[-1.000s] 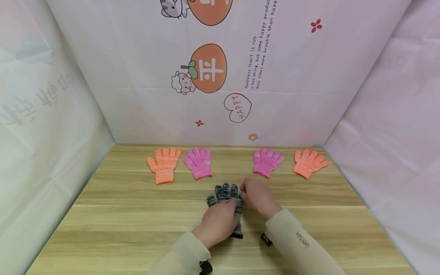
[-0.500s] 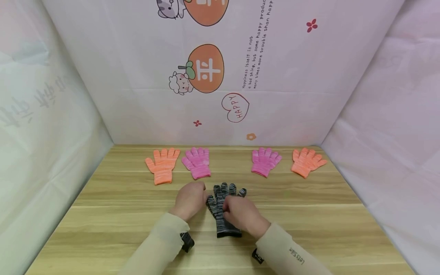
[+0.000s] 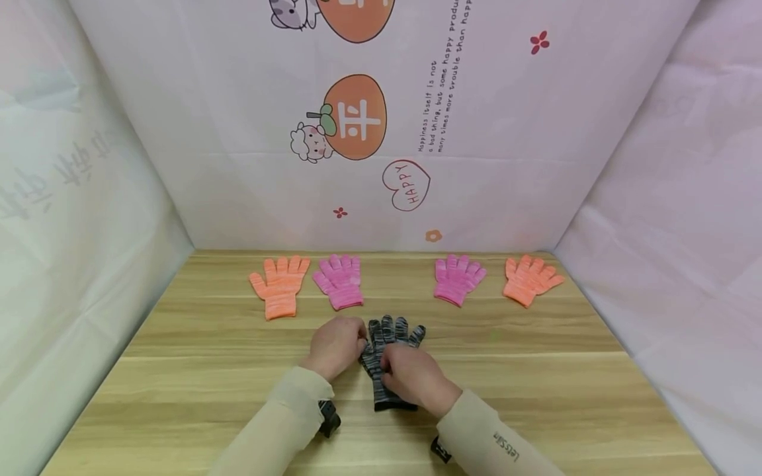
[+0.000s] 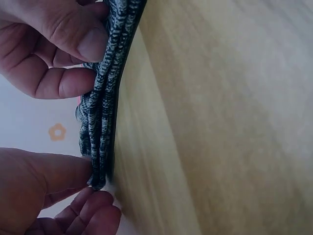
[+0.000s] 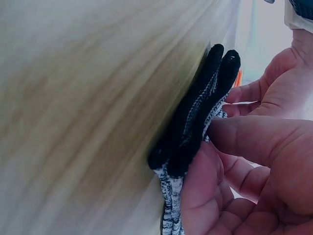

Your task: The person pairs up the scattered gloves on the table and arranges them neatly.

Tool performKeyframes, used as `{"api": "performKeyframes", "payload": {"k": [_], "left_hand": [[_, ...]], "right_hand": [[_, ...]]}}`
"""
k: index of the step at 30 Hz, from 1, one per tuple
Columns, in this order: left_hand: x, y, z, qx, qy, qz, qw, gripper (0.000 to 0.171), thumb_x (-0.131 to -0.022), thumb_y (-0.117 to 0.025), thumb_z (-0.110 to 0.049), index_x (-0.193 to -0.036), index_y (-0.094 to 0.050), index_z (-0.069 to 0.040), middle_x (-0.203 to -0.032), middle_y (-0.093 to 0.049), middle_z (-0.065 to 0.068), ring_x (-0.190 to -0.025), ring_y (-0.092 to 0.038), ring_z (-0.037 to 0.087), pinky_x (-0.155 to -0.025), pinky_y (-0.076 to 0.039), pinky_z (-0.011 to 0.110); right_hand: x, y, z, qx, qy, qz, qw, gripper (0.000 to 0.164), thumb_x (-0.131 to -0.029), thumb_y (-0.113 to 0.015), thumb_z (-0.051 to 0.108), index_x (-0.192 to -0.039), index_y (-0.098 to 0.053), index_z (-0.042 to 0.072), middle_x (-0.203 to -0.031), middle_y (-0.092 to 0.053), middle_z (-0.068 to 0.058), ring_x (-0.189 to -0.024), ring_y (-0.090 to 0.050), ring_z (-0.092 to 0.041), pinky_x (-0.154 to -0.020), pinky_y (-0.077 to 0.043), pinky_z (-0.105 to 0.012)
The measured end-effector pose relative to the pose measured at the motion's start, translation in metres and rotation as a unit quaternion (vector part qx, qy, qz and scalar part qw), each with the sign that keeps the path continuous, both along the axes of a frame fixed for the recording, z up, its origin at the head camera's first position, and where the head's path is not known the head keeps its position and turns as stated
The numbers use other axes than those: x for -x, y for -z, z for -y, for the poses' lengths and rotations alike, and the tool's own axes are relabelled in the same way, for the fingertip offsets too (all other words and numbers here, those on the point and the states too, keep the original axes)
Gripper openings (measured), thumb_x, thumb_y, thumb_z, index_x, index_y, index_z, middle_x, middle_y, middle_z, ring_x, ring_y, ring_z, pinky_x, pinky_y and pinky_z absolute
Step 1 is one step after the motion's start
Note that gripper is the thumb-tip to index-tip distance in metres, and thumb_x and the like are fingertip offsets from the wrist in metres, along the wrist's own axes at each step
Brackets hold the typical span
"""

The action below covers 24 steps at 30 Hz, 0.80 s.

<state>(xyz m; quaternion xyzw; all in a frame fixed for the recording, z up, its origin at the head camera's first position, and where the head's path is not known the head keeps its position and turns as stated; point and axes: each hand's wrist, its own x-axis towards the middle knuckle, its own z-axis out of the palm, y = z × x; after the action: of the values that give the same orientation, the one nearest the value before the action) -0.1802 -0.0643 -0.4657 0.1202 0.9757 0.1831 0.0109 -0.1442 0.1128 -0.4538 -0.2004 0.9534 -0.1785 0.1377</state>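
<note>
A black-and-grey knit glove point(image 3: 381, 377) lies fingers-away on the wooden table, its black cuff toward me. Two dark cuff layers point(image 5: 195, 112) show one over the other in the right wrist view, and the stack of knit layers point(image 4: 105, 112) appears edge-on in the left wrist view. At the glove's left side, my left hand point(image 3: 336, 344) pinches the edge of the thumb part between thumb and fingers. My right hand point(image 3: 417, 377) is over the glove's palm, thumb and curled fingers pinching the knit; its fingers hide part of the palm.
Along the table's back lie an orange glove point(image 3: 281, 287) and a pink glove point(image 3: 339, 283) at left, then another pink glove point(image 3: 458, 281) and orange glove point(image 3: 530, 281) at right. A printed white cloth wall point(image 3: 500, 178) stands behind the wooden table point(image 3: 178, 370).
My left hand has gone from on top of the glove to its left side, and my right hand from its right edge onto the palm. In the last half second, both shift only slightly.
</note>
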Motion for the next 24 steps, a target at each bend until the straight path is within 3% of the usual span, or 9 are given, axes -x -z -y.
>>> {"api": "performKeyframes", "payload": {"k": [11, 19, 24], "left_hand": [[-0.0027, 0.0032, 0.0013, -0.037, -0.017, -0.032, 0.9987, 0.009, -0.091, -0.074, -0.013, -0.086, -0.071, -0.020, -0.085, -0.069, -0.002, -0.075, -0.064, 0.015, -0.064, -0.053, 0.036], [-0.0044, -0.0043, 0.0021, -0.024, -0.033, -0.021, 0.9990, 0.010, -0.096, -0.072, -0.022, -0.087, -0.069, -0.023, -0.084, -0.070, -0.006, -0.073, -0.064, 0.013, -0.062, -0.052, 0.036], [-0.0037, -0.0037, 0.0041, -0.017, -0.034, -0.009, 0.9992, 0.007, -0.096, -0.072, -0.019, -0.090, -0.068, -0.018, -0.084, -0.070, -0.002, -0.075, -0.067, 0.018, -0.065, -0.054, 0.038]], "right_hand": [[-0.0009, -0.0005, 0.0020, -0.009, -0.004, -0.010, 1.000, 0.008, -0.093, -0.073, 0.012, -0.094, -0.064, 0.012, -0.087, -0.065, 0.001, -0.075, -0.057, -0.012, -0.071, -0.053, -0.036], [-0.0008, -0.0005, 0.0027, -0.017, -0.006, -0.005, 1.000, 0.009, -0.094, -0.073, 0.013, -0.096, -0.064, 0.012, -0.088, -0.066, 0.001, -0.076, -0.059, -0.012, -0.071, -0.054, -0.035], [-0.0003, 0.0002, 0.0021, -0.018, -0.003, 0.000, 1.000, 0.010, -0.094, -0.073, 0.015, -0.097, -0.065, 0.012, -0.090, -0.067, 0.000, -0.078, -0.060, -0.013, -0.073, -0.054, -0.036]]}}
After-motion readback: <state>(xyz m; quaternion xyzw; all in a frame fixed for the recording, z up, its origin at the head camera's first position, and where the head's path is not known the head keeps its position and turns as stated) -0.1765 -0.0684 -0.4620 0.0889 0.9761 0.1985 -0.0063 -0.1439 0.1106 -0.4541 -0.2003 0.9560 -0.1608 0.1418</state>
